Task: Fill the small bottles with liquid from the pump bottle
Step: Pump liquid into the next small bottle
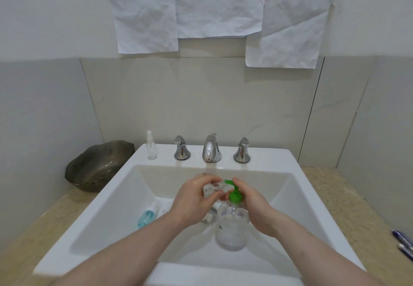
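Over the white sink [312, 207], one pump bottle [232, 225] with a green pump head stands in the basin near 6 o'clock of the scene's centre, its nozzle pointing toward 10 o'clock. The right hand [250, 205] rests on the pump from the 3 o'clock side, fingers together and curved over the green top. The left hand [194, 198] holds one small clear bottle [212, 188] at the nozzle, thumb and fingers curled and pinching it; its mouth is just at the nozzle tip. One blue bottle [147, 215] lies on its side on the basin floor at 9 o'clock of the hands, and one more small clear item lies partly hidden under the left wrist. One clear spray bottle [151, 146] stands upright on the sink's back ledge at 11 o'clock. Beside it are one chrome spout [211, 149] and two chrome handles [181, 148]. One dark glass bowl [98, 166] sits on the counter at 9 o'clock; two pens [404, 243] lie at 4 o'clock.
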`<action>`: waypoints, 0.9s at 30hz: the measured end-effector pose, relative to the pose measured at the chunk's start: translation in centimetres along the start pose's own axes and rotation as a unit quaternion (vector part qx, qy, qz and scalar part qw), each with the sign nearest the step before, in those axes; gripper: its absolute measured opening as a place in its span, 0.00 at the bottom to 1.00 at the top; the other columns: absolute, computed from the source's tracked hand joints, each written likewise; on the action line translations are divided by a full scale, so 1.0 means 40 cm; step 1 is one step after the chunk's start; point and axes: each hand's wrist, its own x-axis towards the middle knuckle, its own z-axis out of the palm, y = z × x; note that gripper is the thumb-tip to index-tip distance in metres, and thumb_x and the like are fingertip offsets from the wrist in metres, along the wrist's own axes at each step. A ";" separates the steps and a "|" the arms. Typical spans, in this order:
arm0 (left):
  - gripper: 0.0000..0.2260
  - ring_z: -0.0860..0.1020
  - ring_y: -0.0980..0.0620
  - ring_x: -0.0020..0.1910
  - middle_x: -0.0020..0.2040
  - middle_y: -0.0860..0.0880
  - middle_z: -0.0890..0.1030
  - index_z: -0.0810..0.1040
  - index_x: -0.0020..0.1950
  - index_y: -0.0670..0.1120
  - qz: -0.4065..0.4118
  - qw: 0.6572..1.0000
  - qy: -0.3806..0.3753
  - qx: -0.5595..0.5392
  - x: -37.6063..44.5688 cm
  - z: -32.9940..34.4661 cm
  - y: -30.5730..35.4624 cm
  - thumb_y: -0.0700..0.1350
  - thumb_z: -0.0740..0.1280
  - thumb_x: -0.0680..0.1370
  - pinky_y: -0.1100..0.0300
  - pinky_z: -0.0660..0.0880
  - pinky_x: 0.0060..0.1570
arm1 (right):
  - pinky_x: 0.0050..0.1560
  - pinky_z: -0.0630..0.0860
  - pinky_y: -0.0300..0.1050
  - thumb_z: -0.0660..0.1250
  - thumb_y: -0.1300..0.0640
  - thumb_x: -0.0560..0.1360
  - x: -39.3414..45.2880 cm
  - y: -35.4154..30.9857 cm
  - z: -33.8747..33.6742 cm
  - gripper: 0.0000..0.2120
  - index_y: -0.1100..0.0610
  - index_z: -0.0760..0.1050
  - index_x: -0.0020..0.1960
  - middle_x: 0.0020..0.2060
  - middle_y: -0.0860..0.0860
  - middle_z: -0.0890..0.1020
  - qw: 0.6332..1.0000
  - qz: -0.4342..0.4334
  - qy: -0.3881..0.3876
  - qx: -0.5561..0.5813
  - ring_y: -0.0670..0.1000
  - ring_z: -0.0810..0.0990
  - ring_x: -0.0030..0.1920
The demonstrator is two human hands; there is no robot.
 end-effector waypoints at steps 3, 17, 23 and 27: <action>0.11 0.74 0.68 0.38 0.49 0.60 0.81 0.83 0.58 0.57 0.009 1.000 -0.008 -0.004 -0.001 0.003 0.002 0.54 0.75 0.76 0.72 0.65 0.41 | 0.63 0.70 0.51 0.58 0.44 0.84 0.006 0.001 -0.005 0.24 0.52 0.81 0.35 0.42 0.52 0.85 1.000 0.005 -0.004 0.015 0.51 0.81 0.48; 0.12 0.73 0.69 0.38 0.50 0.61 0.81 0.83 0.59 0.56 -0.002 1.000 -0.007 -0.007 -0.002 0.005 -0.001 0.54 0.75 0.76 0.72 0.66 0.41 | 0.60 0.68 0.52 0.57 0.43 0.84 -0.001 -0.007 -0.001 0.24 0.54 0.78 0.36 0.40 0.51 0.85 1.000 -0.002 -0.008 0.010 0.53 0.79 0.49; 0.12 0.74 0.69 0.39 0.50 0.63 0.80 0.82 0.59 0.57 -0.004 1.000 -0.006 0.011 0.000 0.003 -0.004 0.53 0.75 0.76 0.72 0.65 0.41 | 0.75 0.66 0.57 0.60 0.38 0.81 0.002 0.004 0.005 0.22 0.53 0.83 0.43 0.43 0.52 0.86 1.000 -0.009 -0.013 0.010 0.53 0.82 0.52; 0.11 0.73 0.70 0.39 0.50 0.62 0.80 0.82 0.59 0.57 0.000 1.000 -0.003 0.011 -0.001 0.000 -0.003 0.52 0.75 0.77 0.73 0.65 0.41 | 0.76 0.66 0.57 0.60 0.35 0.80 0.000 0.004 0.008 0.25 0.52 0.85 0.41 0.47 0.53 0.87 1.000 -0.007 -0.016 -0.001 0.58 0.83 0.61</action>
